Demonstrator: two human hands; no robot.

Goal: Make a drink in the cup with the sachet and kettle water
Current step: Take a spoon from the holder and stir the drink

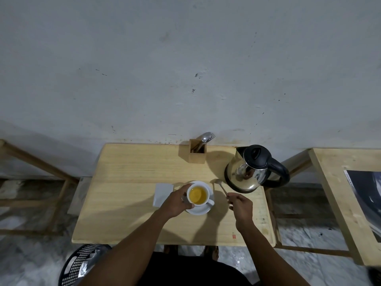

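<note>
A white cup [204, 190] holding yellow-orange liquid stands on a white saucer [203, 210] near the middle of the wooden table [132, 203]. My left hand [178, 202] wraps around the cup's left side. My right hand [240, 205] pinches the handle end of a small metal spoon [220, 185], whose bowl hangs just right of the cup, above the table. The steel kettle [250, 170] with a black lid and handle stands at the back right. No sachet is visible on the table.
A white napkin [161, 194] lies left of the saucer. A wooden holder [195, 154] with cutlery stands at the back edge by the wall. A black basket [82, 265] sits on the floor at lower left. Another wooden table [338, 195] stands to the right.
</note>
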